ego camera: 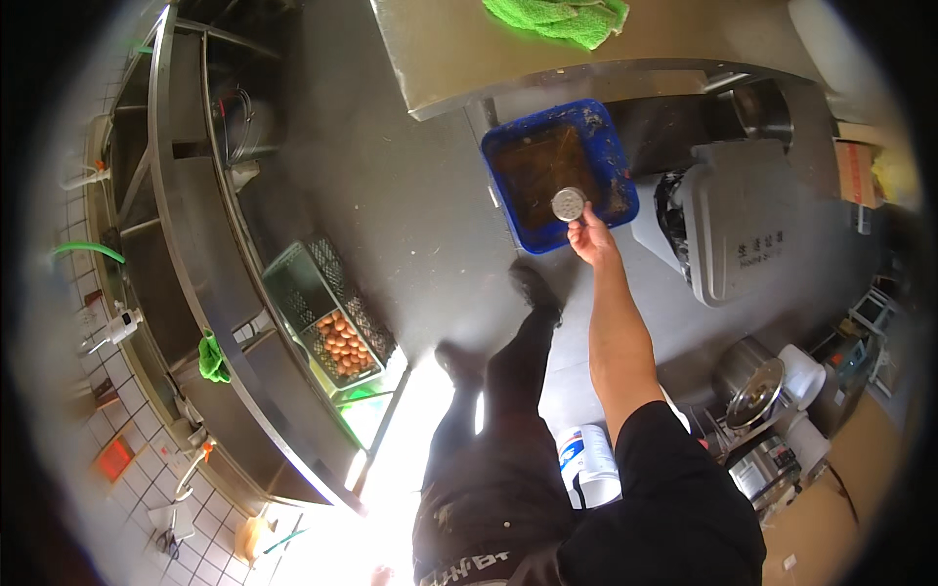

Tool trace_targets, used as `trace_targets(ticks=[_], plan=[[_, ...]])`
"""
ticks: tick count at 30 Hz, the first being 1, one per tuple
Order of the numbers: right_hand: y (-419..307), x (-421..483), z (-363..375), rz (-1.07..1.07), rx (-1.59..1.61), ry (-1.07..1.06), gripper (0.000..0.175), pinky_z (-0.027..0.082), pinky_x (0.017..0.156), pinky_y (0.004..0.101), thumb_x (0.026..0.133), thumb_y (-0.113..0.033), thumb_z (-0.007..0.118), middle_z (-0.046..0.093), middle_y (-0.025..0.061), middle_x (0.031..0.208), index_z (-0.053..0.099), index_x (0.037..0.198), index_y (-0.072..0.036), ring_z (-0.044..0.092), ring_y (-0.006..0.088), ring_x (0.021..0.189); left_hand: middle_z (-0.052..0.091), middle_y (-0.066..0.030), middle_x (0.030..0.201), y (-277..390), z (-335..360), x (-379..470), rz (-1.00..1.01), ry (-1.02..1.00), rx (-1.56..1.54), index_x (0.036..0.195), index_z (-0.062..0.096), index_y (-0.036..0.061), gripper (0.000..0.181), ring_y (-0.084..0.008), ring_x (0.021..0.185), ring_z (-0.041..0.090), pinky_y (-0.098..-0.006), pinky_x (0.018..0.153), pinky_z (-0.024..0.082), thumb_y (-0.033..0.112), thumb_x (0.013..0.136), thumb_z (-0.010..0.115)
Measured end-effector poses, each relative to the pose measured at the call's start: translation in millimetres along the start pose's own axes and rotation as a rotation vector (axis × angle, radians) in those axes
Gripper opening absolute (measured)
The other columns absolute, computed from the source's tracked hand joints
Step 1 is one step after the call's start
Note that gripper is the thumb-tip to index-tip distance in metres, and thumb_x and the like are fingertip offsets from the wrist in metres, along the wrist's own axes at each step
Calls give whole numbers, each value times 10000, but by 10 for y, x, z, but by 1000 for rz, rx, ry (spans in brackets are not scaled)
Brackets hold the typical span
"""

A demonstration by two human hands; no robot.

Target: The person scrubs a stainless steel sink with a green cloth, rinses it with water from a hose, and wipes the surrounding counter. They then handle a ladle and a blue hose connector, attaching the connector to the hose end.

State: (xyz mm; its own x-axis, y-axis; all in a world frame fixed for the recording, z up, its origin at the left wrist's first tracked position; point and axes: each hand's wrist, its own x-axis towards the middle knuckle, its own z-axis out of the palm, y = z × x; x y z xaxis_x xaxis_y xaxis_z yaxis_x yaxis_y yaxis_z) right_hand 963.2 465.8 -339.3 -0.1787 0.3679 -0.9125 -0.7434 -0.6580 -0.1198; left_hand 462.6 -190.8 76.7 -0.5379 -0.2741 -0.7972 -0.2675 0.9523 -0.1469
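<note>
My right hand reaches forward and grips a small round metal piece with holes, seemingly a drain strainer. The piece is held over the near part of a blue plastic tub. A brownish, wet-looking surface shows in the tub, and scraps of residue cling to its inner wall. My left hand is out of view.
A stainless-steel table carries a green cloth. To the right stands a lidded grey bin. A crate holding brown eggs sits by the steel sink unit. A white bucket stands near my legs.
</note>
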Motion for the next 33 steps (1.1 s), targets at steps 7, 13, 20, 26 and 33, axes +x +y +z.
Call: trace_targets(ticks=[7, 13, 20, 26, 33], plan=[[-305, 441, -587, 37, 118, -570, 415, 422, 512, 219, 980, -527, 521, 535, 12, 709, 587, 1062, -126, 453, 109, 596, 713, -93, 867, 73, 135, -318, -52, -18, 16, 1122, 638, 35, 317, -178, 745, 680, -317, 598, 507, 292, 939, 605], [319, 815, -756, -298, -121, 525, 356, 350, 370, 208, 956, -450, 636, 555, 7, 679, 631, 1001, -97, 494, 85, 496, 729, -102, 895, -314, 121, -123, -51, -109, -27, 1148, 633, 20, 347, -183, 766, 697, -319, 615, 514, 294, 937, 610], [909, -730, 1195, -287, -600, 71, 396, 508, 532, 235, 922, -490, 664, 655, 31, 786, 639, 1012, -105, 626, 114, 671, 732, -102, 864, -685, 252, 846, 9, -138, -343, 1148, 642, 23, 348, -176, 733, 704, -313, 586, 510, 300, 944, 595], [2707, -2206, 3782, -375, -1305, -214, 398, 533, 624, 257, 931, -466, 660, 698, 42, 851, 653, 1067, -92, 666, 129, 717, 728, -94, 813, -484, 591, 1243, 26, -134, -763, 1060, 672, 22, 294, -162, 624, 683, -283, 540, 499, 278, 943, 591], [4964, -1875, 6793, -576, -1619, -936, 370, 513, 657, 242, 926, -405, 687, 720, 49, 902, 682, 1032, -50, 681, 111, 781, 732, -129, 825, -132, 730, 832, -201, -177, -1008, 1081, 658, 3, 281, -204, 676, 706, -295, 555, 512, 246, 948, 613]])
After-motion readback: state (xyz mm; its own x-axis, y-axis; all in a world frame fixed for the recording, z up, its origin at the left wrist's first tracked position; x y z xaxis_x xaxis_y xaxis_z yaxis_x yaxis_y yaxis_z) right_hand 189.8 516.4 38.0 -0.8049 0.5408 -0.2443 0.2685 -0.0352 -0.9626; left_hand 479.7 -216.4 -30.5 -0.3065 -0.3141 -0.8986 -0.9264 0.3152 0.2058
